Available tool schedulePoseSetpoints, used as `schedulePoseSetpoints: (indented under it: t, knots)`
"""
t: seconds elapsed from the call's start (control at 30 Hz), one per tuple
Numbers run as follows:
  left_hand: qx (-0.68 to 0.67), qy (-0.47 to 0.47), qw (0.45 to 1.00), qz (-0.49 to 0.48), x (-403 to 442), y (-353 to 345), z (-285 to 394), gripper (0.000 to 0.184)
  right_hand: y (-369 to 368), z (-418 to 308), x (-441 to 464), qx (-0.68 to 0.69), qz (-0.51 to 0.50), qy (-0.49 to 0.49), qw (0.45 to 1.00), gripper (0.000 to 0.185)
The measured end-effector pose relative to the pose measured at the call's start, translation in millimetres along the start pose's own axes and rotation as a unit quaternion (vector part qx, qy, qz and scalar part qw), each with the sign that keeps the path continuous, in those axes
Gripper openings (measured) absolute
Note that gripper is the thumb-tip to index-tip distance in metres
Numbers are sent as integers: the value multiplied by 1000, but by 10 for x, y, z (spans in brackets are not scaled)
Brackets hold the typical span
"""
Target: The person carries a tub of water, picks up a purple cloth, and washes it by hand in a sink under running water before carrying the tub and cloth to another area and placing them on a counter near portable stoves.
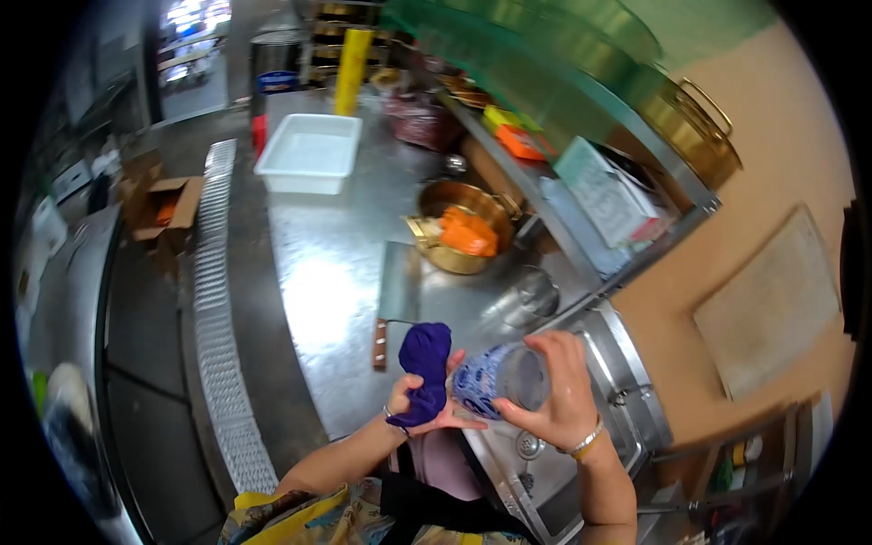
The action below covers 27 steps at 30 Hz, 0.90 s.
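A bunched purple cloth point(425, 372) is in my left hand point(406, 400), thumb pressed over it and some fingers stretched toward the cup. My right hand point(565, 400) grips a blue-and-white patterned cup point(480, 380), which is tilted on its side with its greyish round end toward my right palm. The cup is close beside my left fingers; whether they touch it I cannot tell. Both hands are above the front of the steel counter point(318, 363), near the sink point(554, 486). Just beyond the cloth lies a cleaver point(398, 286) with a wooden handle.
A brass pot point(445, 259) with an orange item inside stands on the counter. To its right is a clear glass container point(530, 298). Farther back sits a white plastic tub point(309, 150). A shelf point(590, 263) carrying a box point(609, 195) overhangs the right side.
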<state>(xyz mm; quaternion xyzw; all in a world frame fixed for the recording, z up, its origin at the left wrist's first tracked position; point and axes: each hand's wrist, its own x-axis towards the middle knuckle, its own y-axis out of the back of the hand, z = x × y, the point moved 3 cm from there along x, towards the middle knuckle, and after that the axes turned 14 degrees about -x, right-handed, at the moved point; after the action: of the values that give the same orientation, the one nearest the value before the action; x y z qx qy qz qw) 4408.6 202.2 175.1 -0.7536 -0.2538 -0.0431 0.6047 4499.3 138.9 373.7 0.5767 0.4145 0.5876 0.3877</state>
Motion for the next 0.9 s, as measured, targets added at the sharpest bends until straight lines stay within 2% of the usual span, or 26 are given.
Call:
schedulePoseSetpoints:
  t: [0.07, 0.1, 0.2, 0.27, 0.33, 0.37, 0.4, 0.5, 0.53, 0.63, 0.73, 0.9]
  knots:
    - [17, -36, 999, -8, -312, -220, 201, 71, -129, -387, 229, 20, 22, 94, 995, 63]
    - [63, -89, 994, 11, -478, -263, 321, 75, -165, -574, 334, 42, 24, 125, 991, 64]
    - [135, -181, 973, 51, -974, -622, 579, 78, -354, -1100, 586, 119, 58, 179, 975, 63]
    - [134, -197, 968, 75, -1268, -781, 723, 80, -466, -1400, 717, 146, 71, 184, 969, 67]
    - [131, -219, 964, 81, -1545, -920, 918, 82, -609, -1712, 869, 202, 96, 166, 960, 74]
    - [133, -225, 962, 76, -1645, -999, 1038, 82, -706, -1847, 934, 208, 97, 154, 961, 84]
    - [150, -244, 955, 79, -1741, -1124, 1147, 83, -818, -1984, 1000, 208, 97, 158, 960, 84]
    - [183, -292, 933, 103, -2001, -1347, 1626, 85, -1337, -2254, 1256, 440, 55, 85, 892, 95]
    - [204, -306, 921, 128, -2098, -1422, 1802, 85, -1511, -2356, 1334, 445, 56, 74, 891, 95]
    - [209, -288, 924, 139, -2277, -1636, 2330, 78, -1947, -2664, 1727, 572, -35, 58, 818, 92]
    - [208, -257, 928, 173, -2424, -1774, 2886, 77, -2216, -2854, 2129, 583, -52, 36, 810, 91]
    - [179, -238, 937, 181, -2280, -1827, 3751, 77, -2709, -2964, 2833, 588, 5, -5, 809, 85]
